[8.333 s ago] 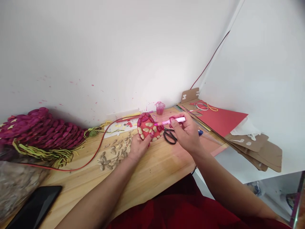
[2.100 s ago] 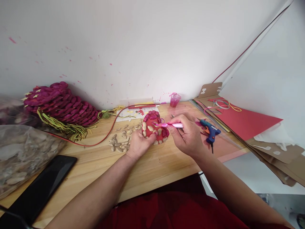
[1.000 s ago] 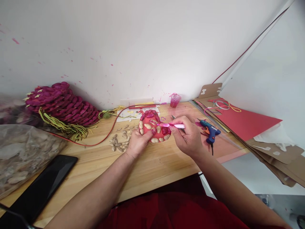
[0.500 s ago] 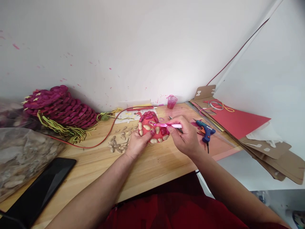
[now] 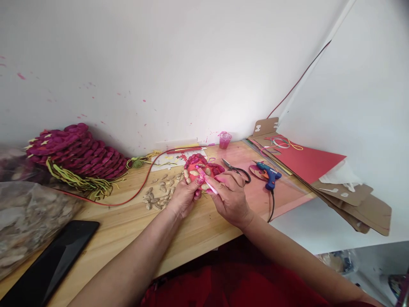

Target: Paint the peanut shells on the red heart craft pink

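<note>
A red heart-shaped craft piece (image 5: 203,169), studded with pale shells and pink-painted ones, stands tilted on the wooden table (image 5: 198,230). My left hand (image 5: 182,197) is closed on its lower left edge. My right hand (image 5: 228,196) pinches a thin pink brush (image 5: 208,184) whose tip touches the heart's front. Fingertips of both hands carry pink paint. A loose pile of unpainted shells (image 5: 159,194) lies just left of my left hand.
A small pink paint cup (image 5: 225,140) stands by the wall. Scissors (image 5: 237,169) and a blue glue gun (image 5: 267,174) lie right of the heart. Red paper (image 5: 303,161) and cardboard (image 5: 361,204) lie far right. A magenta shell garland (image 5: 76,157), bagged shells (image 5: 28,217), a phone (image 5: 47,264) lie left.
My right hand has dropped lower and closer to me, turning the brush so it points up-left at the heart. The heart is tilted more towards me. The view has shifted rightwards.
</note>
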